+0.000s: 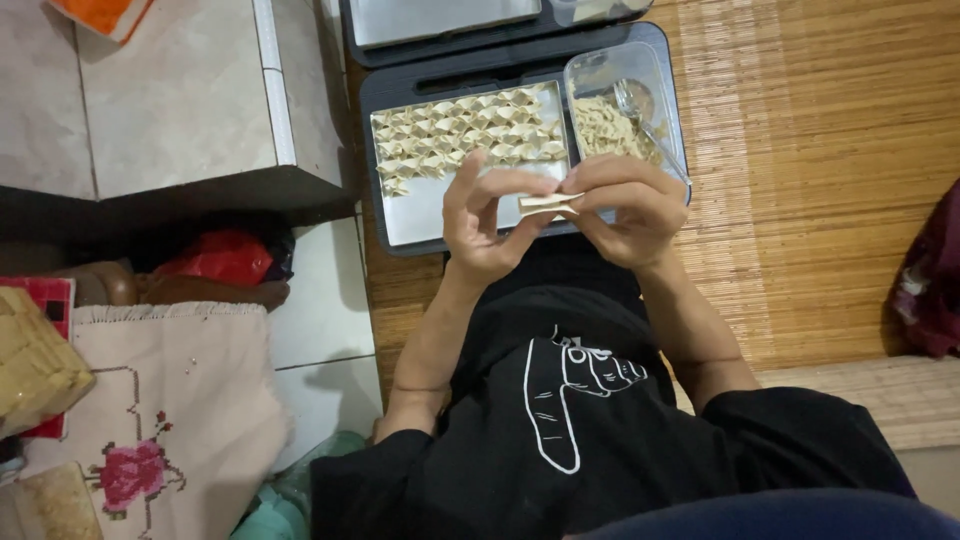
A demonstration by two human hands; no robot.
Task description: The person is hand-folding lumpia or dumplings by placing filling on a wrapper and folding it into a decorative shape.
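Observation:
My left hand (487, 222) and my right hand (625, 208) meet over my lap and pinch a small pale dough wrapper (546, 203) between their fingertips. Just beyond them lies a metal tray (420, 210) in a dark frame, holding rows of several folded dumplings (465, 132). To its right stands a clear plastic container (625, 70) with pale filling (608, 128) and a metal spoon (645, 118) resting in it.
A second metal tray (440, 18) sits farther away. A woven bamboo mat (800, 180) covers the floor at right. At left are tiles, a red bag (222, 256), an embroidered cloth (160, 400) and a dark red fabric (935, 280) at the right edge.

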